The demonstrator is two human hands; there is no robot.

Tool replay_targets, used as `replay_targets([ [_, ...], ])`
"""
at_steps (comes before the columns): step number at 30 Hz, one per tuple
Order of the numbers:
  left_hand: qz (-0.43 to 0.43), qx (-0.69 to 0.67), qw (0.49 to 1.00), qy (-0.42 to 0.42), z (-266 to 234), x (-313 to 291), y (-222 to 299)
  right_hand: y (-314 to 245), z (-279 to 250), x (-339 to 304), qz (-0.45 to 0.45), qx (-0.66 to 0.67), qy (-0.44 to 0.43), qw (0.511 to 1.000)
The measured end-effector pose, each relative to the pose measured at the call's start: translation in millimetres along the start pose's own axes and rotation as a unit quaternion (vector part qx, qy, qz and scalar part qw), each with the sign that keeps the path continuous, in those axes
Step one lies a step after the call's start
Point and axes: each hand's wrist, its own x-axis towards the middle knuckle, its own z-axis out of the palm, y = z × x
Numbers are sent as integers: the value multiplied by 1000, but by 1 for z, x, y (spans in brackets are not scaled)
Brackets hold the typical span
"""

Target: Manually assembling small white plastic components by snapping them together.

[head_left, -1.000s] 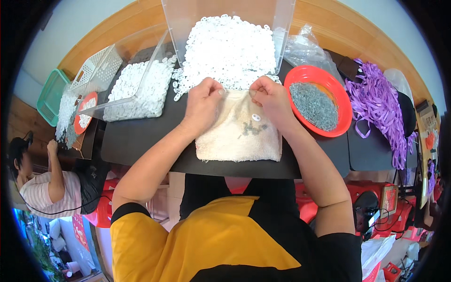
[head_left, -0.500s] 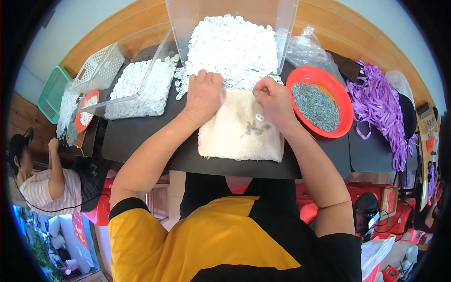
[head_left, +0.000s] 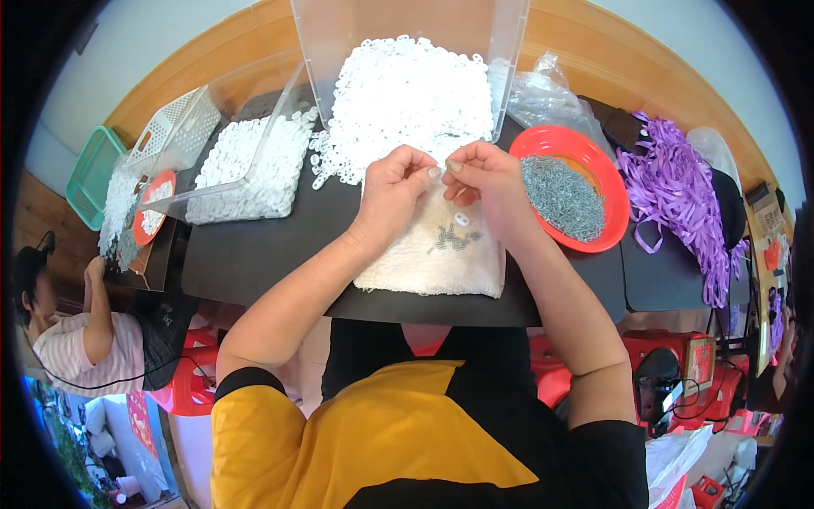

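Note:
Over the far edge of a cream cloth (head_left: pixel 394 270), my two hands meet at the fingertips. My left hand (head_left: pixel 397 188) is closed in a pinch, with a small white plastic piece (head_left: pixel 435 172) showing at thumb and index finger. Thumb and finger of my right hand (head_left: pixel 487 176) are pressed together close beside it; whatever they hold is too small to make out. One white oval piece with two holes (head_left: pixel 461 219) lies on the cloth. Just nearer than it are several small grey metal pieces (head_left: pixel 455 238), slim and spring-like.
White pieces (head_left: pixel 415 93) spill from a clear bin (head_left: pixel 514 51); another clear tub (head_left: pixel 242 182) stands left. A red bowl (head_left: pixel 616 199) of grey metal pieces (head_left: pixel 564 195) and purple ribbons (head_left: pixel 678 187) lie right. Far left, a person (head_left: pixel 93 339) sits by baskets (head_left: pixel 95 174).
My left hand has moved right and nearer from the pile of white pieces. My right hand has shifted slightly left, and the fingertips now meet above the cloth.

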Motion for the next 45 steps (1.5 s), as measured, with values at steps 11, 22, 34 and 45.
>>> replay_targets([
  [11, -73, -54, 996, -14, 8, -4, 5, -2, 4, -8, -51, -7, -11, 999],
  [22, 124, -5, 992, -17, 2, -12, -6, -8, 1, -7, 23, 117, -41, 992],
  [34, 13, -112, 994, 1, -3, -10, -7, -9, 12, -14, 0, -7, 7, 1000],
  [45, -109, -203, 973, -18, -5, -7, -1, 6, 19, -12, -107, -193, 21, 975],
])
